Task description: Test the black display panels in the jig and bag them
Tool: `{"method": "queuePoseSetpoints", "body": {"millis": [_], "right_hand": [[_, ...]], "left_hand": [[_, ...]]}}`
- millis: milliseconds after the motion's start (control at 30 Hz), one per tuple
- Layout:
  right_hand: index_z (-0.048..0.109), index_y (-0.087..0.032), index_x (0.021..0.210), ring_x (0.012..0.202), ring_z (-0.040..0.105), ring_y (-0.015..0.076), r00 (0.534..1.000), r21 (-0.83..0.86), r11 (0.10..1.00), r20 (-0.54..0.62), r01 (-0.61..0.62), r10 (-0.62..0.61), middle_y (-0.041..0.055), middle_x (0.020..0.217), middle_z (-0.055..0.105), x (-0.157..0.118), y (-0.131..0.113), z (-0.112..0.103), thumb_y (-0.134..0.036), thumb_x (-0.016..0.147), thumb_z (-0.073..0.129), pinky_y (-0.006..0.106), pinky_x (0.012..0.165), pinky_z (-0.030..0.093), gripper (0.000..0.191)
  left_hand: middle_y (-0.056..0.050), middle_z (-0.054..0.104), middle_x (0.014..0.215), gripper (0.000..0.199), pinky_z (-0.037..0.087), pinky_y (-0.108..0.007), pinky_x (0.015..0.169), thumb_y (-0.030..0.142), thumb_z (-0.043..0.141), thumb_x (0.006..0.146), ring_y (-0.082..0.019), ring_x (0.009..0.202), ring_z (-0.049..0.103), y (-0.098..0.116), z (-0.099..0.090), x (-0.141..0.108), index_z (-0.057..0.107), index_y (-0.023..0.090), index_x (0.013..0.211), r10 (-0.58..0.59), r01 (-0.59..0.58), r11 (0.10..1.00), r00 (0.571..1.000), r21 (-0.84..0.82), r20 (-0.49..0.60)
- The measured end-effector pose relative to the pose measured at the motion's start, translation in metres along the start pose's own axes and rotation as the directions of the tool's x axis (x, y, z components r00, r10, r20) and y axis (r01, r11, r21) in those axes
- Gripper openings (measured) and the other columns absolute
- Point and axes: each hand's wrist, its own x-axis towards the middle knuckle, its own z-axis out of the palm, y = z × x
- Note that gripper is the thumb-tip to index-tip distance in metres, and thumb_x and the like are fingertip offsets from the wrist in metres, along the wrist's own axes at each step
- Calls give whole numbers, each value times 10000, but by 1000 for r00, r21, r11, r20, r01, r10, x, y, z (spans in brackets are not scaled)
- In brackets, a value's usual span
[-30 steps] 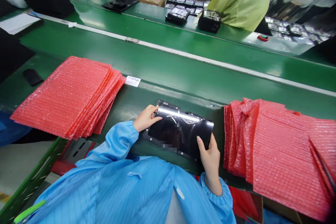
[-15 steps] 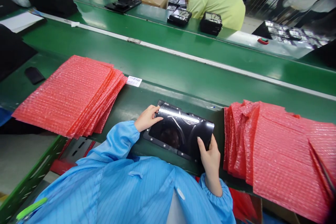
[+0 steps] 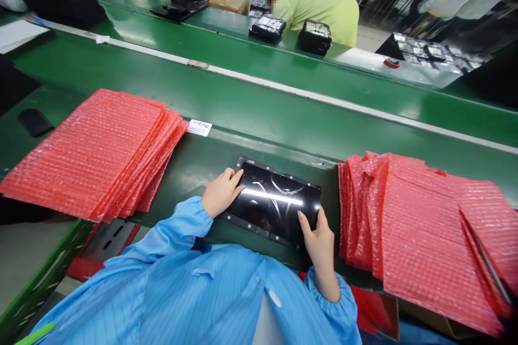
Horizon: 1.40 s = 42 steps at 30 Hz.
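Note:
A glossy black panel, rectangular with curved light reflections, sits over a flat black frame with small holes along its borders. My left hand grips the panel's left end, thumb and forefinger at its edge. At the opposite end my right hand has its thumb on the glossy face and its fingers around the right edge. Whether the panel touches the frame everywhere underneath cannot be seen.
Red bubble-wrap bags are stacked to the left, with more red bags to the right. A written label lies near the left stack. Across the green conveyor, a person in yellow bends beside black devices.
The panel appears flatter over the frame, and its bright reflection has moved from the far edge to the middle. Both hands keep their grip. The whole view has shifted slightly.

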Motion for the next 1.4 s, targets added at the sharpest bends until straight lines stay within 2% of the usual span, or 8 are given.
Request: {"method": "queuePoseSetpoints", "body": {"millis": [200, 400, 533, 700, 833, 1000, 1267, 1400], "right_hand": [[376, -115, 1462, 499, 597, 212, 996, -183, 980, 72, 71, -59, 35, 632, 636, 7, -2, -5, -607, 917, 462, 280, 520, 428, 740], [507, -126, 1379, 830, 664, 325, 966, -586, 770, 106, 254, -237, 162, 880, 690, 17, -4, -15, -578, 920, 501, 366, 633, 504, 644], [617, -198, 1268, 1177, 510, 333, 848, -517, 690, 152, 507, -508, 139, 1327, 569, 28, -3, -20, -484, 884, 629, 450, 931, 454, 479], [575, -189, 1291, 1215, 484, 316, 870, -470, 741, 142, 480, -473, 123, 1363, 558, 31, -5, -25, -471, 878, 643, 616, 1095, 227, 505], [451, -169, 1401, 1323, 396, 340, 871, -439, 752, 261, 491, -416, 152, 1465, 440, 25, -7, -32, -540, 838, 650, 690, 1082, 176, 703], [378, -153, 1444, 1376, 332, 360, 872, -498, 719, 338, 485, -354, 159, 1519, 344, 20, -6, -35, -594, 787, 685, 750, 1039, 190, 849], [523, -141, 1329, 1194, 512, 382, 885, -547, 700, 216, 459, -412, 212, 1331, 555, 28, -38, -24, -527, 758, 760, 697, 1045, 247, 729], [548, -225, 1275, 1208, 496, 343, 781, -458, 664, 118, 591, -613, 131, 1294, 567, 42, -68, 16, -424, 902, 635, 630, 1024, 348, 432]], "left_hand": [[-91, 559, 1113, 428, 507, -292, 699, 367, 451, 976, -213, 963, 599, 2, -5, 2, 486, 169, 1354, 15, -17, 995, 1000, 96, 17], [-96, 593, 1056, 396, 471, -306, 599, 357, 406, 988, -246, 956, 594, 7, -14, 7, 552, 160, 1299, 48, -51, 981, 999, 187, 20], [-103, 618, 1016, 400, 458, -329, 598, 337, 387, 991, -265, 944, 582, 5, -13, 9, 580, 143, 1283, 113, -104, 951, 993, 292, -15], [-158, 632, 1118, 413, 466, -409, 748, 272, 348, 989, -318, 1000, 563, -4, -10, 10, 594, 108, 1277, 234, -209, 914, 972, 348, -30], [-178, 393, 1491, 539, 292, -584, 1057, 413, 365, 978, -369, 1368, 322, -18, -3, 7, 457, 86, 1396, 346, -325, 899, 938, 292, -20], [-180, 161, 1579, 1051, 204, -653, 1091, 746, 484, 785, -369, 1449, 156, -36, 9, 2, 131, 91, 1528, 324, -343, 923, 937, 172, 130], [-176, 195, 1572, 872, 181, -655, 1106, 681, 320, 894, -340, 1459, 147, -24, 9, -4, 193, 83, 1516, 264, -279, 946, 959, 167, 103], [-203, 231, 1557, 800, 176, -682, 1092, 626, 315, 930, -343, 1448, 191, -14, 21, -8, 168, 113, 1525, 175, -172, 980, 984, 102, -20]]}}
